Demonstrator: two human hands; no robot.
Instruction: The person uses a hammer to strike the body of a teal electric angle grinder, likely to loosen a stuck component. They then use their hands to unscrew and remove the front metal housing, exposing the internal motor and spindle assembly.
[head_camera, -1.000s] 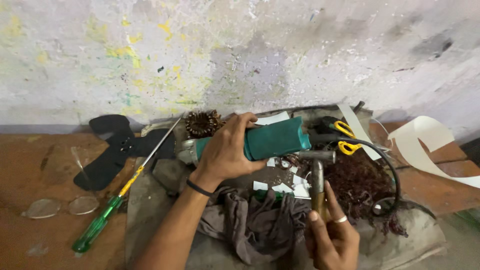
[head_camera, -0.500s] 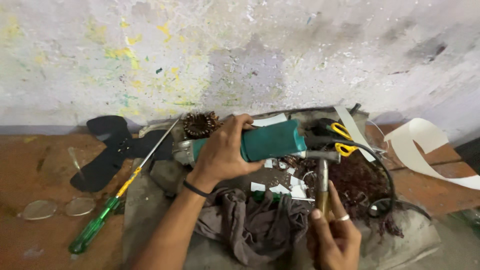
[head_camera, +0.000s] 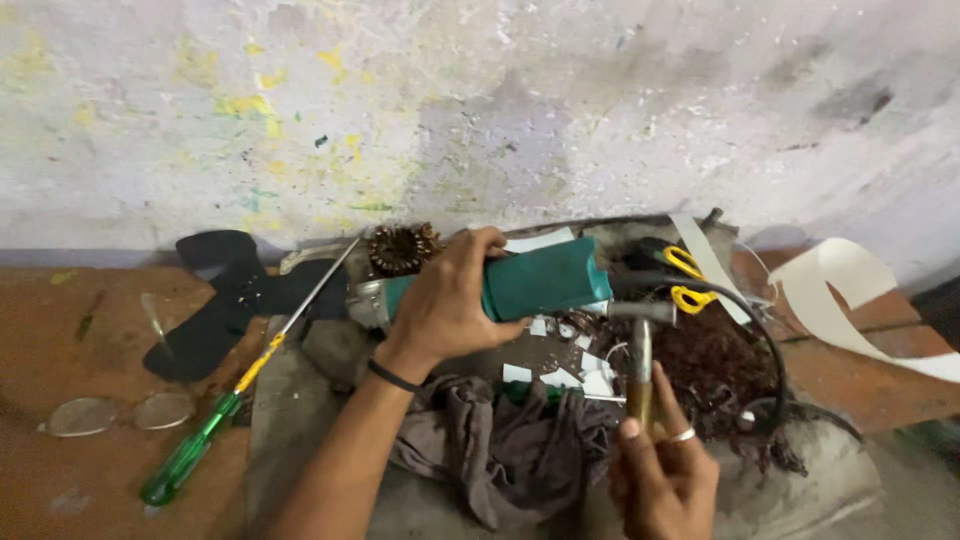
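Little has shifted: left hand (head_camera: 445, 305) stays clamped on the teal-bodied angle grinder (head_camera: 520, 285) lying crosswise, while right hand (head_camera: 665, 480) grips the small upright metal-headed hammer (head_camera: 640, 360) just right of it.

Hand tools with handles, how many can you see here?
3: a green screwdriver lying left of the left hand, a hammer in the right hand, yellow-handled scissors behind. The clutter may hide more.

single head view, close, angled down toward floor and wall (head_camera: 560, 110)
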